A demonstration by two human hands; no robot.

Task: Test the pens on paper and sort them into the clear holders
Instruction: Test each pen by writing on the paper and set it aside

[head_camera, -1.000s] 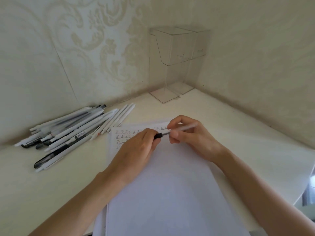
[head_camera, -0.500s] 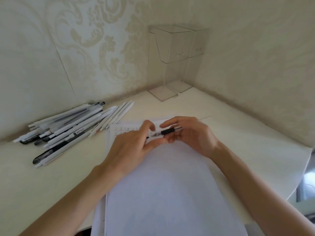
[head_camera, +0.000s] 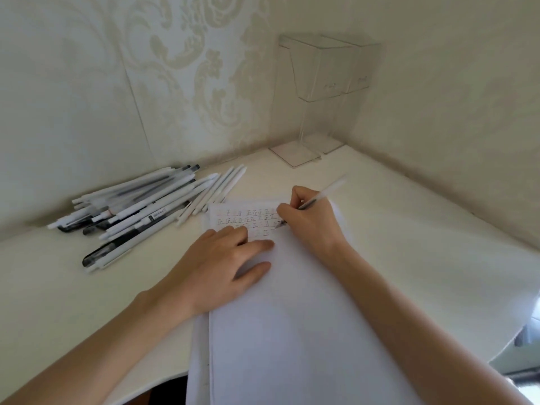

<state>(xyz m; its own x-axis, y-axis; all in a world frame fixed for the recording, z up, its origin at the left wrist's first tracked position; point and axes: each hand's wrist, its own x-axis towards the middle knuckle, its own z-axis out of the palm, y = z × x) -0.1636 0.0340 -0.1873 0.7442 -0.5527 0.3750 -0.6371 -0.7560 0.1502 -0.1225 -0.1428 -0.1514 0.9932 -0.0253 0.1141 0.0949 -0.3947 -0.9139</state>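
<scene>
While holding the paper point(head_camera: 292, 331) down with the flat left hand point(head_camera: 222, 264), gripping a pen point(head_camera: 324, 194) in the right hand point(head_camera: 309, 220), writing test marks near the top. Leaving a pile of pens point(head_camera: 140, 211) waiting beside it, clear holders point(head_camera: 324, 74) looking empty.

The right hand point(head_camera: 312, 223) grips a pen point(head_camera: 318, 200) with its tip on the paper point(head_camera: 292, 331), the left hand point(head_camera: 222, 267) rests flat on the sheet, loose pens point(head_camera: 140, 211) lie left, and clear holders point(head_camera: 324, 92) stand in the far corner of the worktop point(head_camera: 73, 287).
</scene>
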